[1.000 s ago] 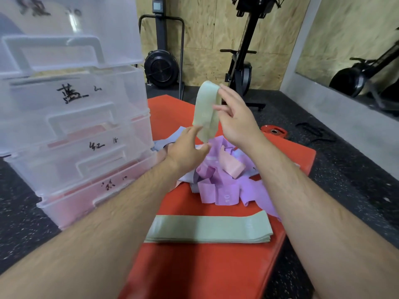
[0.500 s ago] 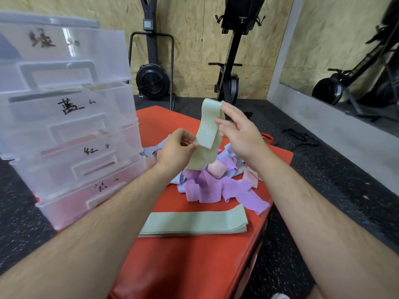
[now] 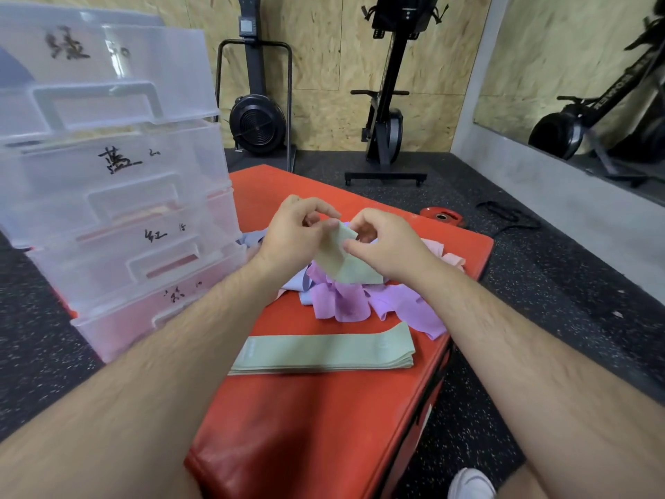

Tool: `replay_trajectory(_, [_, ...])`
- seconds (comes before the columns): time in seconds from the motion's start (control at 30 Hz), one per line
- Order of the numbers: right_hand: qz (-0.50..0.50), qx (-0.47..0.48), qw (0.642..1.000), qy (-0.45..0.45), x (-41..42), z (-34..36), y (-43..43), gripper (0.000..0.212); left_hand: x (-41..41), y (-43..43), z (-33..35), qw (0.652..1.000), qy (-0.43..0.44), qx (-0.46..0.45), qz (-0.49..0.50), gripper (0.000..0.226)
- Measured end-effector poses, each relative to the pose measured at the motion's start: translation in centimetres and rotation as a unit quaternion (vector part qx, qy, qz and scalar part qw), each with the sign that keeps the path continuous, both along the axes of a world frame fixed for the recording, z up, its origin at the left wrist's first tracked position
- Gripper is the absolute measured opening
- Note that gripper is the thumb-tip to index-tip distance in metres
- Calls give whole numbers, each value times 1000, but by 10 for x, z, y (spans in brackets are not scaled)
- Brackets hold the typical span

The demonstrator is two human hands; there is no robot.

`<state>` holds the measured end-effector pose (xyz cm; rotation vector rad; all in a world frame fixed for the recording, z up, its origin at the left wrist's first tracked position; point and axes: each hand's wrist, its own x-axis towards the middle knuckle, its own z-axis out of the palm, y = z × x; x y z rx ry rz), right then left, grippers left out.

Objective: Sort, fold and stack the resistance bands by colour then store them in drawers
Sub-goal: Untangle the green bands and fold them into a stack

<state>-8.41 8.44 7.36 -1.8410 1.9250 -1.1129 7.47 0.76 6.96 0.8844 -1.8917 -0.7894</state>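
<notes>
My left hand (image 3: pixel 293 234) and right hand (image 3: pixel 383 243) pinch one green resistance band (image 3: pixel 343 262) above the tangled band pile (image 3: pixel 345 300) on the red mat (image 3: pixel 306 408); my fingers hide its top edge.

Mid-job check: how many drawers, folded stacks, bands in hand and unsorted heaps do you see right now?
Translucent plastic labelled drawers: 4
Folded stack of pale green bands on the red mat: 1
Pale green band held between left hand and right hand: 1
Unsorted heap of purple, blue and pink bands, too tangled to count: 1
Total: 7
</notes>
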Motion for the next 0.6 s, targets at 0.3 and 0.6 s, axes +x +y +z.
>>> replay_trajectory(0.3, [85,1,995,-48,22,-2,-3,11,12,12,3,992,35,116,14,10])
replay_trajectory(0.6, [158,41,987,4,42,-13,-29,31,54,8,-2,993,-106,-42,27,15])
